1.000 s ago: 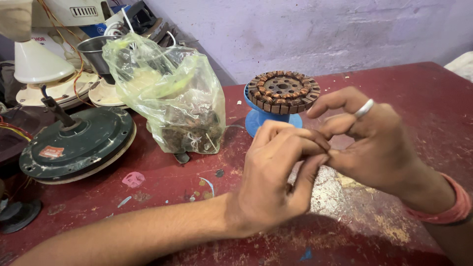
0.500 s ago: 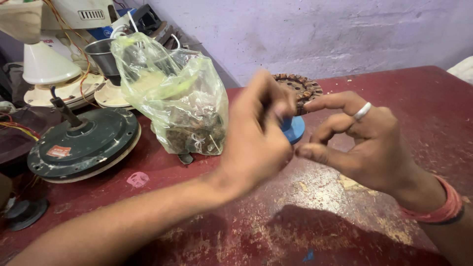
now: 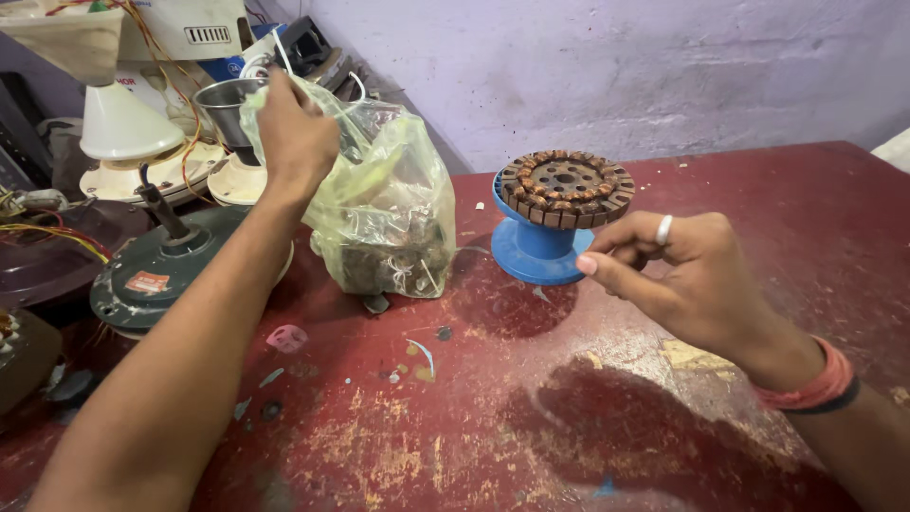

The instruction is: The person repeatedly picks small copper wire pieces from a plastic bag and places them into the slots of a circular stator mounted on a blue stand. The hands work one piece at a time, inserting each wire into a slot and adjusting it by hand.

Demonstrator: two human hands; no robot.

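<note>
- Your left hand (image 3: pixel 296 123) was up at about 11 o'clock, fingers pinched on the top of the clear plastic bag (image 3: pixel 384 204) – holding the rim, I think, though the fingertips were hidden in the folds.
- The bag sat on the worn red table (image 3: pixel 607 408), slumped but upright, small parts piled in its bottom.
- Your right hand (image 3: pixel 682 275) hovered at 3 o'clock, thumb and forefinger nearly closed; couldn't tell if anything was between them.
- The wound copper stator (image 3: pixel 567 185) rested on a blue spool (image 3: pixel 536 251) just beside that hand, at 1 o'clock.
- Tip, honestly: lifting the rim straight up would've kept the bag from tipping.
- A green fan motor housing (image 3: pixel 166 270) lay at 9 o'clock.
</note>
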